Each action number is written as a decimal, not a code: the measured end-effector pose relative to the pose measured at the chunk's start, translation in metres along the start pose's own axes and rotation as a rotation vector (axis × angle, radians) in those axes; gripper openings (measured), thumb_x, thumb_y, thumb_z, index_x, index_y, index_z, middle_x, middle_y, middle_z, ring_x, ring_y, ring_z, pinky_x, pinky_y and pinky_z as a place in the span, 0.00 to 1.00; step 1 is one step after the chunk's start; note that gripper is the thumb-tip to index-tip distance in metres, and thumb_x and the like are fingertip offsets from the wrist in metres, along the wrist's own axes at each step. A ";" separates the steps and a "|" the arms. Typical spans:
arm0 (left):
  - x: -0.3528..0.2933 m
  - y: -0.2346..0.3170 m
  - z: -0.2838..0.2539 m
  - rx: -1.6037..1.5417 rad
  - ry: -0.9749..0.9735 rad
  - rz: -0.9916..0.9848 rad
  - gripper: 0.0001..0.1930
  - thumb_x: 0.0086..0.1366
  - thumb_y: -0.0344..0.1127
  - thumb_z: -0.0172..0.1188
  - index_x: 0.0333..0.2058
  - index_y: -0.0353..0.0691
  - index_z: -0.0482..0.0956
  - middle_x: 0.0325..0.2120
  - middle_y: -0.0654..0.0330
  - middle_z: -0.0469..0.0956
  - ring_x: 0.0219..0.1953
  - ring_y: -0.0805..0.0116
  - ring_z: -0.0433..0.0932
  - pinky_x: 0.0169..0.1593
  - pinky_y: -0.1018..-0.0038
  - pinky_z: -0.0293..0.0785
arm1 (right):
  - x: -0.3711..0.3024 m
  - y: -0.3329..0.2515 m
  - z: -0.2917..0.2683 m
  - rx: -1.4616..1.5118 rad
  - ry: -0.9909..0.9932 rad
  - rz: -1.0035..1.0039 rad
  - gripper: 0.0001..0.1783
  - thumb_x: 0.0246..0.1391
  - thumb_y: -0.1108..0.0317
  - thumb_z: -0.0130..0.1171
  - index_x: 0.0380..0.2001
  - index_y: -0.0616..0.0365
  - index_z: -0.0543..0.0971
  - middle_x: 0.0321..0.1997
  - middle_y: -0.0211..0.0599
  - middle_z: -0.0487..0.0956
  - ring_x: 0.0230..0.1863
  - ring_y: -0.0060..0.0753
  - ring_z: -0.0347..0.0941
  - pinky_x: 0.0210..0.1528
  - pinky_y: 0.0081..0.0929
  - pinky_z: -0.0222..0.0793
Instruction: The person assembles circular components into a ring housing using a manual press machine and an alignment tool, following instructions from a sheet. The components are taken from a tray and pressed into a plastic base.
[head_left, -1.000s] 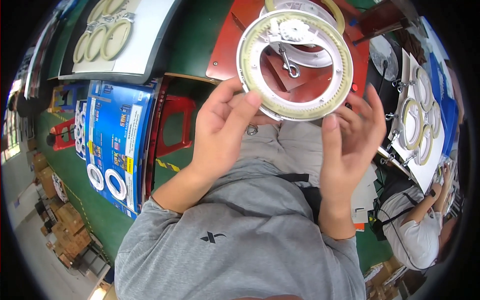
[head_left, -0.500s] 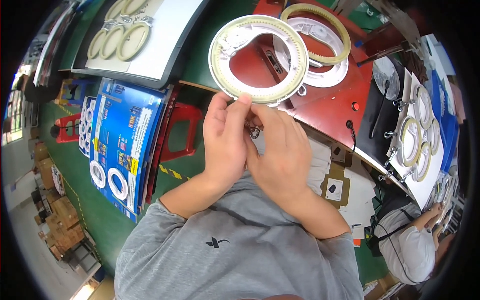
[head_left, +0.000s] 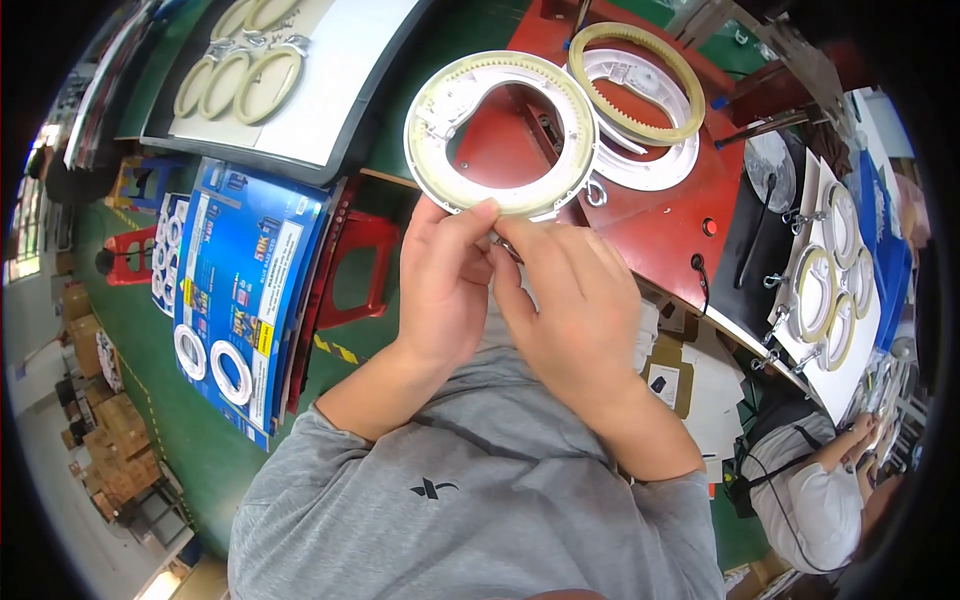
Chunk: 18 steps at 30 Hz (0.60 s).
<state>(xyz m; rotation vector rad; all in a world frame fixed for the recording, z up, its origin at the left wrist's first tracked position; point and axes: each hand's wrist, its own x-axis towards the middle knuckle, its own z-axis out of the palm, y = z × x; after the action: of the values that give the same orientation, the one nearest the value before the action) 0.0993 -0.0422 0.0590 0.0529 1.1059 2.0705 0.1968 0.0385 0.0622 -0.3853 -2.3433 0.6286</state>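
Note:
A round white ring-shaped housing [head_left: 431, 150] with a toothed pale-yellow inner ring is held up in front of me, tilted over the red table. My left hand [head_left: 443, 285] pinches its near rim between thumb and fingers. Close beside it, my right hand [head_left: 580, 300] has its bent index finger and thumb at the same rim, around a small shiny metal piece [head_left: 498, 239] mostly hidden by the fingers. A metal snap hook [head_left: 596, 193] shows at the housing's right edge. Behind lie another white housing [head_left: 655, 178] and a pale-yellow toothed ring [head_left: 690, 112] leaning over it.
The red table [head_left: 655, 235] carries a red button [head_left: 709, 227]. At right, a white board [head_left: 850, 375] holds several rings with snap hooks. Several yellowish rings [head_left: 246, 85] lie on a tray upper left. Blue printed sheets [head_left: 225, 275], a red stool [head_left: 360, 265] and a co-worker [head_left: 800, 490] are around.
The white housing has shifted a little left and toward me, tilting slightly. My right hand's fingers have moved up against the rim, hiding more of the small metal piece.

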 end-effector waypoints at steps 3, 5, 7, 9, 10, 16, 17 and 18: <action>0.001 0.000 -0.017 -0.051 -0.121 -0.038 0.22 0.77 0.37 0.50 0.64 0.33 0.68 0.55 0.53 0.80 0.55 0.69 0.80 0.59 0.72 0.75 | 0.004 0.001 -0.006 -0.007 -0.020 -0.028 0.20 0.49 0.75 0.69 0.48 0.59 0.81 0.36 0.36 0.80 0.33 0.39 0.78 0.35 0.35 0.73; 0.000 0.002 -0.021 -0.032 -0.161 -0.039 0.22 0.77 0.38 0.50 0.64 0.33 0.69 0.55 0.52 0.80 0.55 0.68 0.80 0.59 0.71 0.75 | 0.006 0.001 -0.009 -0.007 -0.012 -0.050 0.19 0.49 0.74 0.67 0.48 0.60 0.80 0.36 0.35 0.79 0.32 0.36 0.77 0.34 0.33 0.73; 0.002 0.002 -0.028 -0.012 -0.201 -0.039 0.21 0.78 0.38 0.49 0.63 0.32 0.69 0.56 0.51 0.79 0.55 0.67 0.80 0.59 0.71 0.75 | 0.007 0.000 -0.014 0.035 -0.022 -0.040 0.19 0.50 0.75 0.68 0.47 0.60 0.80 0.38 0.37 0.79 0.33 0.36 0.79 0.34 0.33 0.76; 0.004 -0.002 -0.040 -0.048 -0.271 -0.008 0.22 0.80 0.40 0.49 0.63 0.30 0.70 0.57 0.48 0.79 0.56 0.65 0.80 0.59 0.69 0.75 | 0.009 -0.002 -0.021 0.085 -0.036 -0.022 0.19 0.51 0.76 0.68 0.48 0.61 0.80 0.38 0.37 0.79 0.33 0.36 0.80 0.34 0.32 0.76; 0.004 -0.003 -0.041 -0.050 -0.269 -0.007 0.22 0.80 0.40 0.49 0.63 0.30 0.70 0.57 0.48 0.79 0.56 0.65 0.80 0.59 0.69 0.75 | 0.010 -0.002 -0.025 0.136 -0.049 -0.003 0.18 0.51 0.76 0.68 0.48 0.62 0.81 0.39 0.38 0.79 0.34 0.36 0.80 0.34 0.32 0.77; 0.005 0.000 -0.033 0.037 -0.286 0.071 0.21 0.80 0.40 0.51 0.62 0.31 0.71 0.59 0.45 0.77 0.56 0.63 0.80 0.58 0.68 0.76 | 0.016 -0.001 -0.040 0.063 -0.089 -0.082 0.17 0.51 0.84 0.68 0.45 0.63 0.85 0.42 0.44 0.83 0.38 0.43 0.82 0.39 0.35 0.79; 0.003 0.001 -0.030 0.057 -0.283 0.073 0.21 0.80 0.40 0.51 0.62 0.31 0.71 0.60 0.45 0.77 0.56 0.63 0.80 0.58 0.67 0.76 | 0.017 -0.001 -0.042 0.065 -0.089 -0.085 0.17 0.51 0.84 0.68 0.45 0.63 0.85 0.42 0.44 0.83 0.38 0.43 0.82 0.39 0.35 0.79; 0.002 0.002 -0.029 0.077 -0.281 0.075 0.21 0.80 0.40 0.51 0.61 0.31 0.71 0.60 0.45 0.77 0.57 0.63 0.80 0.58 0.67 0.76 | 0.019 -0.001 -0.045 0.048 -0.105 -0.121 0.16 0.51 0.84 0.67 0.45 0.63 0.85 0.42 0.44 0.83 0.38 0.44 0.82 0.39 0.35 0.78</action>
<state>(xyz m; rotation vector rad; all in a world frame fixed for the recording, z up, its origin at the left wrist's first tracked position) 0.0863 -0.0615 0.0418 0.4165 1.0207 2.0102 0.2130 0.0610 0.1029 -0.1913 -2.4246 0.6592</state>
